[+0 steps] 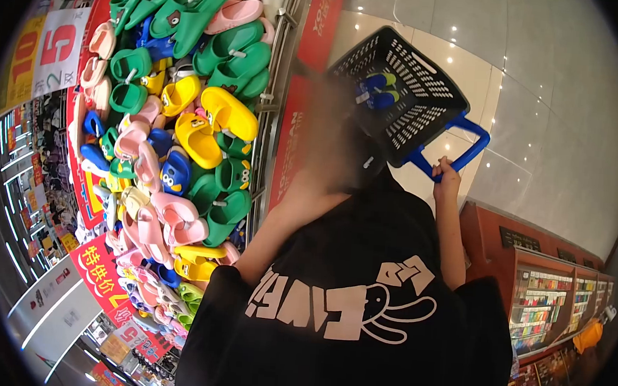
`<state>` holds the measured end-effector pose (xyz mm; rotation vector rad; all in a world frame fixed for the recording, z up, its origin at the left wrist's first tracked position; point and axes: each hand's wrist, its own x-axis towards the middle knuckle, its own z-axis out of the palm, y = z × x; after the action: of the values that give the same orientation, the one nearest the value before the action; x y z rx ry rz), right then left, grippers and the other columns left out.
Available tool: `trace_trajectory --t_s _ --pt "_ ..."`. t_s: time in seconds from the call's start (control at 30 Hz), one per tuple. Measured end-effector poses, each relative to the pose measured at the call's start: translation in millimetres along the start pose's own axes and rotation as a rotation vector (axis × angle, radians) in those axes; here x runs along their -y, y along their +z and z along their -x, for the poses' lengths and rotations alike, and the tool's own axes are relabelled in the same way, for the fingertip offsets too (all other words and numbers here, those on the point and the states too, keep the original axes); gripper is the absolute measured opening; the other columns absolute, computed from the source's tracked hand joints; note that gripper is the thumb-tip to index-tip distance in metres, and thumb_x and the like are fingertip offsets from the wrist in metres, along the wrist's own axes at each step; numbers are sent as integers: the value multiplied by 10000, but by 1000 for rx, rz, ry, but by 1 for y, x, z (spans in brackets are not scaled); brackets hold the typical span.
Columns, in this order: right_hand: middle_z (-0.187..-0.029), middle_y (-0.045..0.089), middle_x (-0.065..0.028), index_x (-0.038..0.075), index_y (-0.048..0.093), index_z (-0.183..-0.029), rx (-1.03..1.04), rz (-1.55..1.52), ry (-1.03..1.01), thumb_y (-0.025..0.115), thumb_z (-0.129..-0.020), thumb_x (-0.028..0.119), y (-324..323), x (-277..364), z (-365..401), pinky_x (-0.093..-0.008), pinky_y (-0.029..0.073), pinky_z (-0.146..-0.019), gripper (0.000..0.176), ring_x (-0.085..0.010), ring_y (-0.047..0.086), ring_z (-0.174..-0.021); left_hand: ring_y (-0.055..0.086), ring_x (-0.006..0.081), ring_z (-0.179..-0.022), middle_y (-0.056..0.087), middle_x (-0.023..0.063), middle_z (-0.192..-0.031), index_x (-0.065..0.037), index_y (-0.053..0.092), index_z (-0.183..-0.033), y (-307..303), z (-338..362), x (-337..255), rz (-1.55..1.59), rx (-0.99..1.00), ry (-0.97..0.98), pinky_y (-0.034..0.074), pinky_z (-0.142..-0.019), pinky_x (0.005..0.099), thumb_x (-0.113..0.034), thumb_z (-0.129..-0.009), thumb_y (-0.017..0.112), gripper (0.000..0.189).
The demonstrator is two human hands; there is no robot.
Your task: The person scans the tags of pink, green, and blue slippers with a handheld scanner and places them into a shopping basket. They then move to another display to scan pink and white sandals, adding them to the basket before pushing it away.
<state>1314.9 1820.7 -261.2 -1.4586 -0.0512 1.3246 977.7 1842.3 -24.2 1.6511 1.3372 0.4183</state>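
Note:
A black plastic shopping basket (429,87) with a blue handle is tilted in front of me. My right hand (448,179) has its fingers wrapped round the end of the blue handle (476,141). Inside the basket lies a pair of dark blue and lime green slippers (380,91). My left hand (332,141) is smeared by blur beside the basket's left side, so its fingers and anything in them cannot be made out. Left of that hand, a heap of green, yellow, pink and blue slippers (199,140) fills a display.
A metal rail (278,57) and red printed panels (287,149) edge the slipper display. Price signs (99,272) hang along its outer side. Pale floor tiles (555,102) stretch ahead and right. A reddish-brown shelf unit (490,239) with packaged goods stands at the right, with an orange item (588,337) nearby.

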Motion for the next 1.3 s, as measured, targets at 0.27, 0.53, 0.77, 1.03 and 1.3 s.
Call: trace_trajectory --t_s 0.27,0.53,0.77,1.03,1.3 --pt "-590 525 -72 -47 596 -865 -23 345 -112 687 -841 71 44 94 -129 -323 448 -516 151 -177 495 -487 618 398 -982 641 232 -1030 5 558 -1222 -44 -66 40 -47 5 -146 495 -856 420 -123 -694 760 580" --pt "-621 548 -56 -46 612 -907 -147 735 -222 687 -837 87 106 176 -217 -309 448 -550 169 -171 531 -527 613 413 -981 629 262 -1044 24 556 -1191 -37 -129 87 -262 219 -271 492 -840 462 -202 -739 740 538" --pt "-909 673 -167 -3 639 -1011 -117 1778 -1095 608 -862 114 214 203 -171 -445 493 -745 192 -361 631 -838 610 389 -985 628 204 -1070 -4 590 -1107 40 -160 148 -186 80 -494 499 -845 469 -246 -791 715 417" --pt "-1096 656 -237 54 643 -1188 633 1564 -100 635 -821 193 228 -54 -370 -407 503 -913 392 -380 632 -1031 545 396 -1010 576 200 -1031 21 513 -1142 143 -151 221 -266 49 -815 469 -859 491 -132 -758 712 460" --pt "-1296 607 -113 259 603 -1289 496 1774 102 544 -818 256 270 -259 -546 -460 446 -1003 475 -329 578 -1188 509 460 -982 526 248 -994 58 478 -1168 156 -194 282 -220 -267 -829 414 -852 521 -88 -713 695 525"
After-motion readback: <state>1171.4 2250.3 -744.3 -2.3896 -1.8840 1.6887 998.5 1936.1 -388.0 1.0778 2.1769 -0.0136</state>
